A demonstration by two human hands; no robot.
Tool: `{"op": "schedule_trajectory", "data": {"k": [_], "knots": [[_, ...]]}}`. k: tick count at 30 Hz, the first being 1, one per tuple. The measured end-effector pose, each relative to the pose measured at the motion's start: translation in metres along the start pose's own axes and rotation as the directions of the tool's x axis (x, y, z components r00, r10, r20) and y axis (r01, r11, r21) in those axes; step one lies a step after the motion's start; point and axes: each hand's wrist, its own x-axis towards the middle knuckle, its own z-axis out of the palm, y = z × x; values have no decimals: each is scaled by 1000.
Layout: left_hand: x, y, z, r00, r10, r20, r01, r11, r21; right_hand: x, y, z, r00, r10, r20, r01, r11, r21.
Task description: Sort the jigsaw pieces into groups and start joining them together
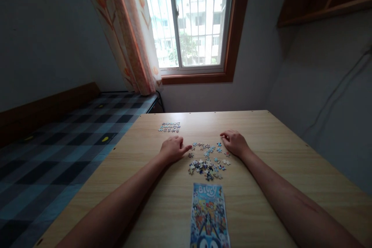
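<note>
Loose jigsaw pieces point(205, 166) lie in a heap on the wooden table, with more scattered in a looser group point(207, 149) behind it. My left hand point(172, 149) rests at the left edge of these pieces. Its fingers are curled, while the thumb sticks out to the right, apart from them, by a piece; I see nothing held. On the right side of the group is my right hand point(235, 142), its fingers bent and drawn together. A tiny pale spot shows at the fingertips, too small to name. Farther back on the left, several pieces stand in neat rows point(170, 127).
A colourful Bluey picture sheet or box point(209, 217) lies nearest me on the table point(290, 186). Left of the table is a bed with a checked cover point(72, 143). A window point(197, 27), a curtain point(124, 27) and a wall shelf point(328, 11) are beyond.
</note>
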Motion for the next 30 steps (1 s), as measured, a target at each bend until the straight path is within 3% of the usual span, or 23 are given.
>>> {"op": "schedule_trajectory", "data": {"k": [11,17,21,26,30], "knots": [[-14,1,4,999,-17,-43,15,999,-30,-9,1,11,996,72,42,-73,997,10],[-12,-1,6,999,-3,-54,1,1000,-21,-15,11,6,997,71,22,-74,980,185],[-9,-1,7,997,-17,-79,15,1000,-22,-26,7,-5,994,105,7,-98,900,424],[-7,-3,6,997,-6,-77,3,999,-41,-38,-8,-31,983,-89,160,12,904,428],[-6,-4,5,996,-10,-84,5,999,-54,-42,-15,-50,978,-138,159,83,947,310]]}}
